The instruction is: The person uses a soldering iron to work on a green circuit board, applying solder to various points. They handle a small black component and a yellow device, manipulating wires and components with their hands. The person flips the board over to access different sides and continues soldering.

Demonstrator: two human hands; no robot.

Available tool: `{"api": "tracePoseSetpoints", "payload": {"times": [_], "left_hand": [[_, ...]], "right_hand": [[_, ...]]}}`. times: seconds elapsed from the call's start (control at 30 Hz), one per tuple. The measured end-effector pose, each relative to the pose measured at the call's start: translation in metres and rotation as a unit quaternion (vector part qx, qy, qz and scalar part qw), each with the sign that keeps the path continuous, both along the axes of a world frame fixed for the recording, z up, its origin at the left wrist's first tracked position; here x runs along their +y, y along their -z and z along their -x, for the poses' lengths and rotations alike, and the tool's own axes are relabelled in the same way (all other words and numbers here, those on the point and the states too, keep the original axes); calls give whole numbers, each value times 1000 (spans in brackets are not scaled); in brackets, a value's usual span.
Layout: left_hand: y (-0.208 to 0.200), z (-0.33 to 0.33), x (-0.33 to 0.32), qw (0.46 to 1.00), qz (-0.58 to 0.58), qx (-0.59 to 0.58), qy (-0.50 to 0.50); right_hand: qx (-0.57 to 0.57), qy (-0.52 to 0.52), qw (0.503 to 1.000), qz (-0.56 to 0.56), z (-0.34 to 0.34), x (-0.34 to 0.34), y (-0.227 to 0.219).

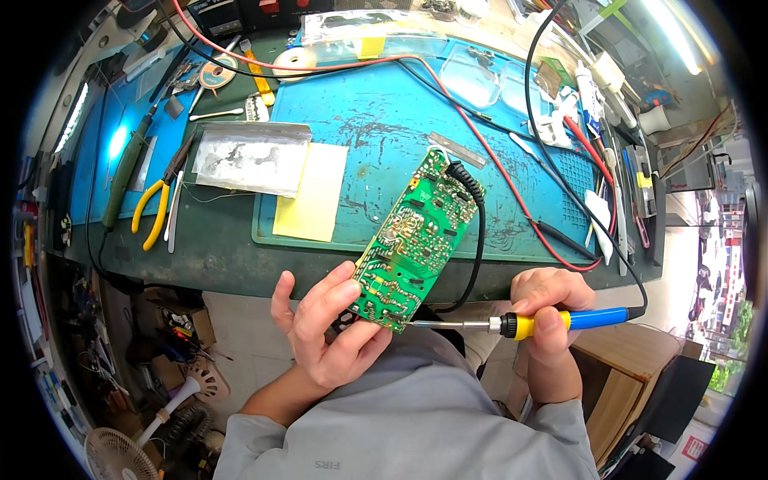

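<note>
A green circuit board (432,232) is tilted up at the bench's front edge, its soldered side toward me. My left hand (332,328) grips its lower left end, with fingers around the edge. A black cable (480,240) with a ribbed strain relief runs from the board's upper right and hangs down. In my right hand (554,308) is a soldering iron (532,322) with a yellow and blue handle. Its metal tip points left and meets the board's lower right corner, near my left fingertips; whether it touches a joint is too small to tell.
A blue mat (384,112) covers the green bench. Left lie a yellow paper (312,200), a metal tray (252,156), yellow-handled pliers (152,212) and a green-handled tool (124,176). Red and black leads (512,192) cross the mat. A wooden cabinet (632,360) stands right, a fan (120,456) lower left.
</note>
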State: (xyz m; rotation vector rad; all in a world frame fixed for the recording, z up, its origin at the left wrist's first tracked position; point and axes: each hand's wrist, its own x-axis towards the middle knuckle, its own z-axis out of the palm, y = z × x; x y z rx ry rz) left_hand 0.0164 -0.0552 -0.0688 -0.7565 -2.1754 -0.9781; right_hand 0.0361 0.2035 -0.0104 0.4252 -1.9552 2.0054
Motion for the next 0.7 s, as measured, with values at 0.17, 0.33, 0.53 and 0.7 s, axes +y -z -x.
{"api": "tracePoseSetpoints", "payload": {"times": [0.17, 0.33, 0.53, 0.7], "left_hand": [[0, 0, 1, 1000, -3, 1, -2], [0, 0, 1, 1000, 1, 0, -2], [-1, 0, 1, 1000, 0, 0, -4], [-1, 0, 1, 1000, 2, -2, -4]], "right_hand": [[-2, -2, 1000, 4, -1, 0, 1], [-3, -8, 1000, 0, 0, 0, -1], [-4, -10, 1000, 4, 0, 0, 2], [2, -28, 1000, -4, 2, 3, 1]]}}
